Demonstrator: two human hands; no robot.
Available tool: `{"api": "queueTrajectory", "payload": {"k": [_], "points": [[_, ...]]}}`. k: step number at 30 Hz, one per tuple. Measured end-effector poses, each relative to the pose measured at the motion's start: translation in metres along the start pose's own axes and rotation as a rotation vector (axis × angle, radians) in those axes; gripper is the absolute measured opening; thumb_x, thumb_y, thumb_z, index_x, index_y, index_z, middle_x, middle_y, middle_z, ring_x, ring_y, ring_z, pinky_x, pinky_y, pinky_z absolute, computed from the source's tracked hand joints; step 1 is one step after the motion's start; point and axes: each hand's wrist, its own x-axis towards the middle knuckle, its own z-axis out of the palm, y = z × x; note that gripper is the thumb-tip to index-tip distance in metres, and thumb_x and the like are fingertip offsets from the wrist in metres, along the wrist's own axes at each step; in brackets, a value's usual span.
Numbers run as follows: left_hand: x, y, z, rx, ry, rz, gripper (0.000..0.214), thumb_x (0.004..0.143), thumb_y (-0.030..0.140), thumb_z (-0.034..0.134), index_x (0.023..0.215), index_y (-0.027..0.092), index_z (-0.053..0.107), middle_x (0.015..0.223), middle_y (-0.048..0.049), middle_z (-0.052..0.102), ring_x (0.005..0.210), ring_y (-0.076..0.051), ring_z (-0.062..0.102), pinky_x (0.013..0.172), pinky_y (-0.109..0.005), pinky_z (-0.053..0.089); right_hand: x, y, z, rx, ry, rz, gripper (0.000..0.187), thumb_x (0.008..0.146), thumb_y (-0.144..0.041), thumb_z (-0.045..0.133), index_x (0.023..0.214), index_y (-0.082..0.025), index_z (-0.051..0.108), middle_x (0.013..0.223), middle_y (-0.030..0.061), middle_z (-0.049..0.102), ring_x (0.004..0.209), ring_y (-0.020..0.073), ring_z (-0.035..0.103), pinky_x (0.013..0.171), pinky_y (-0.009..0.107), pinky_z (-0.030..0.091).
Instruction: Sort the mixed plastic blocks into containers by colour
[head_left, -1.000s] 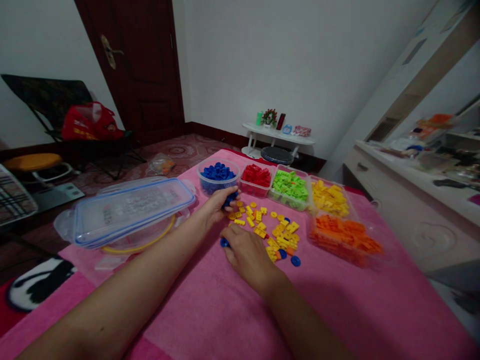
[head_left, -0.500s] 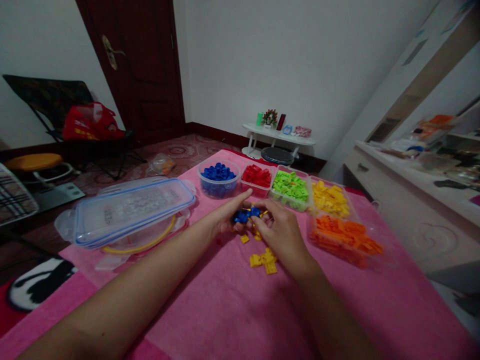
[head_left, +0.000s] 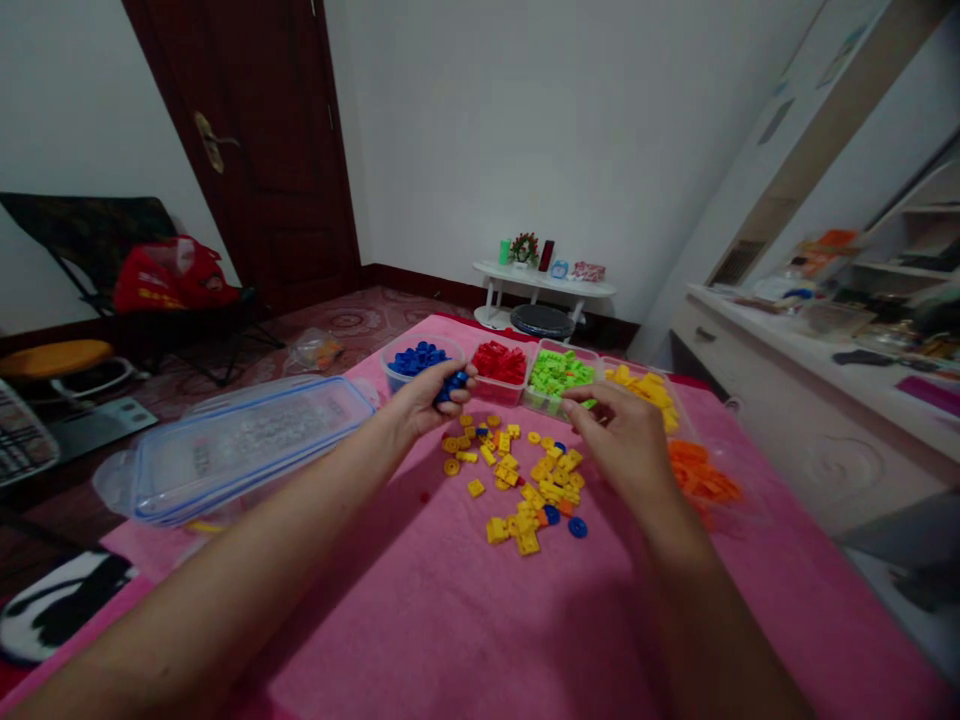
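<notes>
My left hand (head_left: 424, 398) is closed around several blue bricks (head_left: 452, 384) and hovers right beside the round tub of blue bricks (head_left: 415, 360). My right hand (head_left: 624, 440) hangs above the pink cloth, fingers curled and pinched near the green tub (head_left: 556, 374); whether it holds anything I cannot make out. Between the hands lies a loose heap of yellow bricks (head_left: 517, 475) with a few blue round ones (head_left: 577, 527) mixed in.
Tubs of red bricks (head_left: 498, 364), yellow bricks (head_left: 637, 385) and orange bricks (head_left: 701, 480) stand in a row at the back and right. A large clear lidded box (head_left: 240, 440) sits at the left. The pink cloth (head_left: 465, 610) covers the table.
Both hands met over the heap with blue bricks between them, then parted. My left hand carried the blue bricks toward the blue tub; my right hand drew back to the right. The camera tilted.
</notes>
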Motion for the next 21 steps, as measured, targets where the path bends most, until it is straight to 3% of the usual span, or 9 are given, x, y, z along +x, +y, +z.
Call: {"api": "queueTrajectory", "payload": {"k": [2,5,8,11,14,18,20,21], "points": [[0.011,0.025,-0.003,0.189,0.108,0.194,0.019,0.086,0.023,0.047,0.071,0.013,0.052,0.058,0.002,0.047,0.035,-0.002,0.034,0.03,-0.01,0.015,0.001,0.004,-0.003,-0.03,-0.002,0.015,0.015,0.078,-0.026,0.059,0.083,-0.019,0.072,0.078,0.0034,0.07,0.063,0.0139,0.06,0.063,0.027,0.046],[0.03,0.057,-0.017,0.622,0.39,0.484,0.023,0.084,0.029,0.051,0.071,0.012,0.059,0.059,-0.0009,0.056,0.04,-0.004,0.043,0.035,-0.013,0.024,0.003,0.01,-0.006,-0.113,-0.045,0.039,0.017,0.077,-0.028,0.06,0.083,-0.019,0.073,0.08,0.004,0.071,0.066,0.0153,0.061,0.065,0.028,0.046],[0.044,0.075,-0.034,1.125,0.525,0.497,0.029,0.082,0.035,0.052,0.071,0.012,0.066,0.066,-0.0055,0.065,0.056,-0.011,0.057,0.049,-0.018,0.039,0.003,0.019,-0.004,-0.213,-0.142,0.077,0.016,0.077,-0.026,0.06,0.084,-0.018,0.073,0.083,0.005,0.071,0.071,0.0174,0.063,0.069,0.029,0.047],[0.044,0.069,-0.037,1.543,0.478,0.525,0.027,0.078,0.037,0.057,0.078,0.015,0.073,0.08,-0.0077,0.071,0.077,-0.019,0.063,0.068,-0.025,0.046,-0.001,0.027,0.007,-0.273,-0.256,0.095,0.022,0.078,-0.017,0.057,0.094,-0.017,0.072,0.091,0.0073,0.072,0.08,0.0191,0.065,0.076,0.03,0.048],[0.028,0.032,-0.016,1.668,0.283,0.711,0.026,0.079,0.031,0.055,0.092,0.017,0.073,0.098,-0.0078,0.071,0.092,-0.022,0.062,0.084,-0.029,0.044,-0.01,0.034,0.026,-0.319,-0.319,0.075,0.037,0.079,-0.008,0.049,0.111,-0.013,0.066,0.112,0.0118,0.067,0.103,0.0206,0.062,0.092,0.031,0.044],[-0.015,-0.048,0.025,1.573,-0.301,0.797,0.026,0.087,0.027,0.048,0.096,0.019,0.071,0.095,-0.0084,0.07,0.089,-0.021,0.063,0.085,-0.032,0.045,-0.025,0.047,0.05,-0.38,-0.434,0.114,0.047,0.08,-0.003,0.044,0.125,-0.011,0.057,0.129,0.0156,0.057,0.12,0.0219,0.052,0.101,0.034,0.039],[-0.037,-0.083,0.038,1.597,-0.645,0.812,0.026,0.09,0.033,0.047,0.101,0.024,0.069,0.103,-0.0087,0.068,0.098,-0.023,0.061,0.092,-0.036,0.043,-0.029,0.055,0.056,-0.408,-0.509,0.157,0.049,0.081,-0.003,0.044,0.127,-0.011,0.056,0.129,0.0167,0.058,0.12,0.0232,0.053,0.1,0.035,0.04],[-0.046,-0.097,0.042,1.626,-0.762,0.843,0.026,0.088,0.038,0.05,0.102,0.026,0.068,0.11,-0.0101,0.066,0.106,-0.026,0.058,0.097,-0.04,0.04,-0.029,0.058,0.057,-0.421,-0.54,0.17,0.049,0.081,-0.003,0.043,0.127,-0.011,0.056,0.127,0.0168,0.059,0.119,0.0234,0.054,0.099,0.035,0.04]]}}
